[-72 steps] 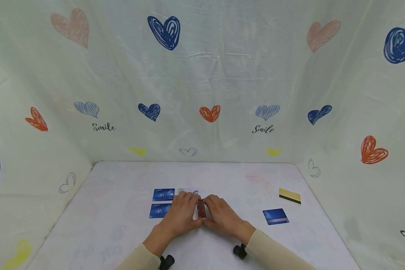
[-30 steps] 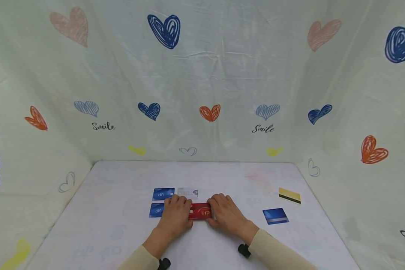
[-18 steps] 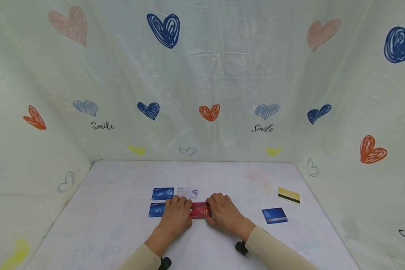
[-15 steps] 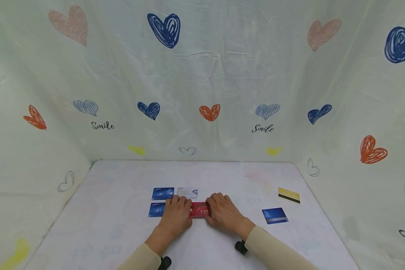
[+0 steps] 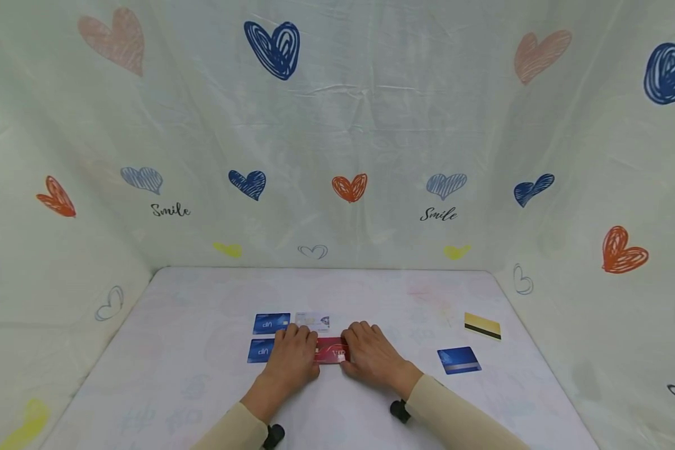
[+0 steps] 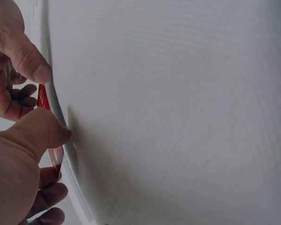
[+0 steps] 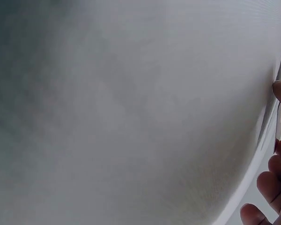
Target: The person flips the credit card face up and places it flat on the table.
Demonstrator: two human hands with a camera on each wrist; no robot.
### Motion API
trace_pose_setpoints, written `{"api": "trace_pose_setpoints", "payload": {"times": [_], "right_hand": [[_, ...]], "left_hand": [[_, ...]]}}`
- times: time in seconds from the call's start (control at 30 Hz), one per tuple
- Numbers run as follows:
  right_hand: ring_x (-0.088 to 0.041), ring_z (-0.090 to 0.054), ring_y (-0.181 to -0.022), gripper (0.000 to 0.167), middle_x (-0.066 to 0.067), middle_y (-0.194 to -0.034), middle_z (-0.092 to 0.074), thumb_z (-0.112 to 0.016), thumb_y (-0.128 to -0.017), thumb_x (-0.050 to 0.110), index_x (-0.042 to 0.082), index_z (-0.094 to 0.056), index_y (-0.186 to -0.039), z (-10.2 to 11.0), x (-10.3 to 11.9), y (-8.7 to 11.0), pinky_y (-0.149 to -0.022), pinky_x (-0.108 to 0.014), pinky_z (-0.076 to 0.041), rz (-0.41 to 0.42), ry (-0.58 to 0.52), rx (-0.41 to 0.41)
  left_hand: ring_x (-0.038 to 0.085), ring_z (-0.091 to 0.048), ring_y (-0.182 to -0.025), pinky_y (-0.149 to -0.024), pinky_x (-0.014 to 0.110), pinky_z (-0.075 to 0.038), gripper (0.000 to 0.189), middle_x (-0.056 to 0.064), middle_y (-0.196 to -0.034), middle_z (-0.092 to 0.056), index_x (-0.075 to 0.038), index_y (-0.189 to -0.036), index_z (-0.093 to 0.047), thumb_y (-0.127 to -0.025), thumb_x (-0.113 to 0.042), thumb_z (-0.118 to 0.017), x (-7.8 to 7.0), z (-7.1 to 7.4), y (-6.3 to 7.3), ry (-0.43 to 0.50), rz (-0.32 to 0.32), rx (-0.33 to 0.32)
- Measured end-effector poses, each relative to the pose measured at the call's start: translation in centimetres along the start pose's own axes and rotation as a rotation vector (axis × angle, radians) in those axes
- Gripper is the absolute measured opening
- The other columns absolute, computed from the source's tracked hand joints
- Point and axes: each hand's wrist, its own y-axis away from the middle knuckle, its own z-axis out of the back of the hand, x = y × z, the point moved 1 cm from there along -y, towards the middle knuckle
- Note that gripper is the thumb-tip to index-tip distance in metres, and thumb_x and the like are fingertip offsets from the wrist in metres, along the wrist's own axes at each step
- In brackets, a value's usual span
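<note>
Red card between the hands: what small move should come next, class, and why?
Probably set the red card flat and release it. The left hand and right hand hold its ends, nearer the person than the white card and roughly level with the lower blue card. Whether it already lies flat is hard to tell.

Behind the far edge of the white table (image 5: pixel 371 297) hangs a pale, wrinkled cloth (image 5: pixel 394 137), which runs also along the left and right edges. On it are printed blue, red, pink and yellow hearts (image 5: pixel 350 188) and the word "Smile" (image 5: pixel 439 214). The light is soft.
</note>
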Motion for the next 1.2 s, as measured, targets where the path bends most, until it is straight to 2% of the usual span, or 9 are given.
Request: {"api": "trace_pose_setpoints", "payload": {"times": [0.43,0.63,0.8,0.97,1.07,1.2], "right_hand": [[-0.014,-0.05,-0.098,0.052,0.001,-0.113,-0.061,-0.075,-0.094,0.048,0.011,-0.064,-0.128,-0.1,0.2,-0.2,-0.078,-0.027,-0.04,0.01,0.011,0.01],[-0.016,-0.055,-0.102,0.052,-0.001,-0.119,-0.065,-0.077,-0.093,0.046,0.011,-0.065,-0.131,0.1,0.5,0.1,-0.08,-0.029,-0.044,-0.009,0.002,0.029],[-0.019,-0.059,-0.112,0.046,-0.001,-0.126,-0.067,-0.072,-0.097,0.039,0.012,-0.066,-0.133,0.0,0.8,0.8,-0.089,-0.035,-0.049,-0.015,0.003,0.062],[-0.021,-0.059,-0.121,0.048,-0.001,-0.134,-0.067,-0.071,-0.098,0.04,0.012,-0.066,-0.137,0.5,1.1,1.9,-0.096,-0.039,-0.052,0.033,0.055,0.079],[-0.02,-0.059,-0.126,0.047,0.0,-0.138,-0.067,-0.07,-0.1,0.039,0.014,-0.066,-0.139,0.8,1.2,2.4,-0.1,-0.04,-0.052,0.063,0.067,0.099],[-0.019,-0.059,-0.131,0.044,0.001,-0.142,-0.066,-0.067,-0.102,0.038,0.014,-0.066,-0.14,1.0,1.5,2.7,-0.105,-0.043,-0.052,0.094,0.08,0.109]], "left_hand": [[0.033,-0.054,-0.118,-0.101,0.054,-0.047,0.069,0.013,-0.124,-0.067,-0.005,-0.135,-0.065,-0.081,-0.041,-0.088,0.0,0.0,0.2,0.015,0.021,0.022],[0.032,-0.056,-0.12,-0.103,0.053,-0.05,0.067,0.013,-0.127,-0.067,-0.004,-0.135,-0.066,-0.082,-0.038,-0.088,-1.1,0.3,0.9,0.01,-0.019,0.04],[0.031,-0.057,-0.125,-0.108,0.053,-0.051,0.057,0.011,-0.131,-0.065,-0.003,-0.136,-0.066,-0.09,-0.033,-0.081,-2.5,0.6,1.6,0.02,-0.079,0.1],[0.031,-0.054,-0.139,-0.114,0.052,-0.048,0.057,0.011,-0.146,-0.061,-0.005,-0.144,-0.061,-0.095,-0.032,-0.074,-3.5,0.5,2.3,0.026,-0.132,0.177],[0.031,-0.05,-0.146,-0.117,0.053,-0.045,0.057,0.01,-0.155,-0.057,-0.007,-0.149,-0.059,-0.099,-0.032,-0.07,-3.5,0.3,2.4,0.041,-0.133,0.221],[0.031,-0.048,-0.15,-0.119,0.054,-0.042,0.055,0.011,-0.158,-0.054,-0.007,-0.15,-0.057,-0.102,-0.03,-0.065,-3.3,0.2,2.4,0.052,-0.121,0.264]]}}
